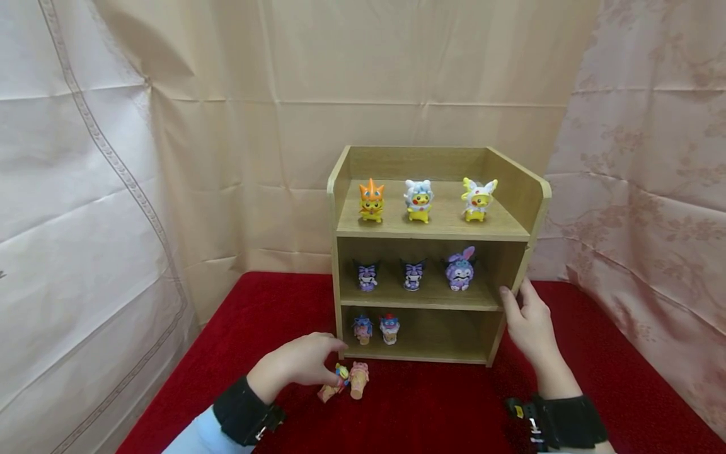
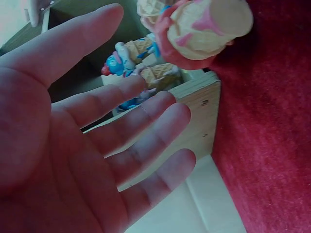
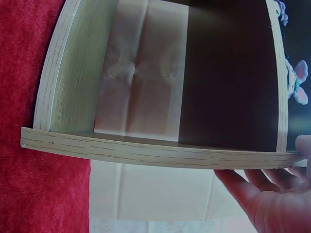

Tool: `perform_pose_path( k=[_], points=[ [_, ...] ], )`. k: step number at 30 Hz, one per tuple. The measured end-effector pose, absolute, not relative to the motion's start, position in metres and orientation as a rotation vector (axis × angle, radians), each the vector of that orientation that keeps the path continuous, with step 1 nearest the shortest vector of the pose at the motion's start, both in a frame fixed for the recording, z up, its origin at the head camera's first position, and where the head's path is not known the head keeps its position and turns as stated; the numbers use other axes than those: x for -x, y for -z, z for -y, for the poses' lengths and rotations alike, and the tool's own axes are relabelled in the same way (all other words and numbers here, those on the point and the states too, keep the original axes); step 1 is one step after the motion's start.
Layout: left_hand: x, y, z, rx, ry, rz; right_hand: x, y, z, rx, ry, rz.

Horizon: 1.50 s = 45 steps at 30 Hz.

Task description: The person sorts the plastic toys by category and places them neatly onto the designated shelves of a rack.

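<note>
My left hand (image 1: 300, 360) hovers over two small ice-cream-cone figurines on the red cloth. One is a pink figurine (image 1: 359, 379); the other, a yellow-and-blue figurine (image 1: 341, 373), is partly behind my fingers. In the left wrist view the fingers (image 2: 146, 150) are extended and apart, with nothing pinched. My right hand (image 1: 530, 321) grips the right side of a wooden shelf (image 1: 442, 334), thumb at the front edge and fingers along the outer face. Inside the bottom tier, toward the left, stand a blue-haired figurine (image 1: 363, 330) and a red-topped figurine (image 1: 389, 329).
Three yellow figurines, one orange-hooded (image 1: 371, 202), stand on the top tier. The middle tier holds three purple figurines, including a long-eared one (image 1: 460, 271). Red cloth (image 1: 420, 410) covers the table, with curtains (image 1: 397, 75) behind and at both sides.
</note>
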<state>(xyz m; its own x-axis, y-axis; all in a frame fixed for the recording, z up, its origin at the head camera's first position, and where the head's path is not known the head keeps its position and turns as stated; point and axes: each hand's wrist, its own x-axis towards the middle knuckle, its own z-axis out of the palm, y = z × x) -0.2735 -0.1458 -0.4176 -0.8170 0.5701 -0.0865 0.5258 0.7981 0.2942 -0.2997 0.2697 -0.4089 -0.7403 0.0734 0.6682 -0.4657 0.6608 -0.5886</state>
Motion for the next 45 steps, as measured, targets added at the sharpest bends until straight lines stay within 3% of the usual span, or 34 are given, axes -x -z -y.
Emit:
perform_pose_path(
  k=[17, 45],
  points=[
    [0.291, 0.434, 0.146, -0.854, -0.421, -2.688, 0.299, 0.409, -0.269, -0.296, -1.037, 2.199],
    [0.290, 0.442, 0.134, -0.825, -0.446, -2.666, 0.300, 0.409, -0.270, -0.293, -1.023, 2.199]
  ],
)
